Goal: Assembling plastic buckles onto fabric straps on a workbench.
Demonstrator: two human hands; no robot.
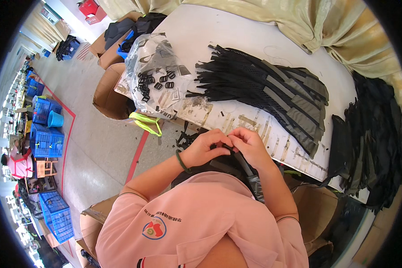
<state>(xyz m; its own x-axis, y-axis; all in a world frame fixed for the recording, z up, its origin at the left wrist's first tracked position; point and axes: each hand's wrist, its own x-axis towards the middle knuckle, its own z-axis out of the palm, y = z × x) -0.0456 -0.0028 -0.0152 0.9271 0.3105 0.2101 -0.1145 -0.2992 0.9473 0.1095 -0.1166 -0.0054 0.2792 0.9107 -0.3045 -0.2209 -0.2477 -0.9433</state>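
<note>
My left hand (206, 148) and my right hand (252, 146) come together in front of my chest, by the table's near edge. Both pinch a narrow black strap (242, 161), whose wider black and grey part hangs over my lap. Whether a small buckle is between the fingertips I cannot tell. On the white table (250, 38) beyond lies a fanned stack of black and grey shoulder straps (272, 89). To its left, several black slide buckles (169, 84) lie on a clear plastic bag (154, 102).
An open cardboard box (107, 96) stands against the table's left end, near a yellow-green strap (146, 123). Black straps (370, 138) are heaped at the right. A curtain (295, 22) borders the far side. Blue crates (47, 140) stand across the floor, with a person (21, 164) beyond.
</note>
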